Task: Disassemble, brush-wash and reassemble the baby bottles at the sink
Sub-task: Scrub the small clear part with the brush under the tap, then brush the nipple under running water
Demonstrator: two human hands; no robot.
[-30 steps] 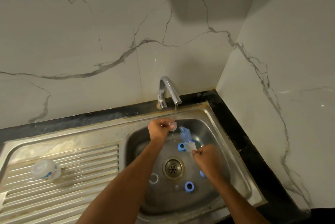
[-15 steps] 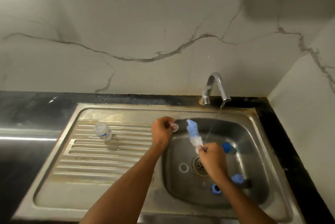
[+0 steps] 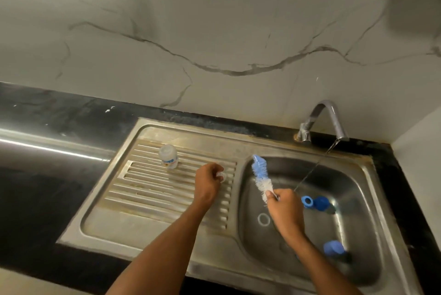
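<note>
One small clear teat (image 3: 222,176) is pinched in the left hand (image 3: 207,183) over the ribbed drainboard (image 3: 152,189).
One bottle brush (image 3: 261,176) is gripped by the right hand (image 3: 285,208) above the basin (image 3: 353,189); one bottle (image 3: 168,156) stands on the drainboard, and two blue pieces (image 3: 316,202) (image 3: 333,247) and one clear ring (image 3: 263,219) lie in the basin.

Veined marble wall (image 3: 214,32), black countertop (image 3: 35,199)

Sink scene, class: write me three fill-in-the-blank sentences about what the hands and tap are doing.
1. The right hand holds a blue and white ____.
2. The bottle stands on the ribbed ____, left of the basin.
3. Water is ____ from the tap.

Missing words: brush; draining board; running
</note>
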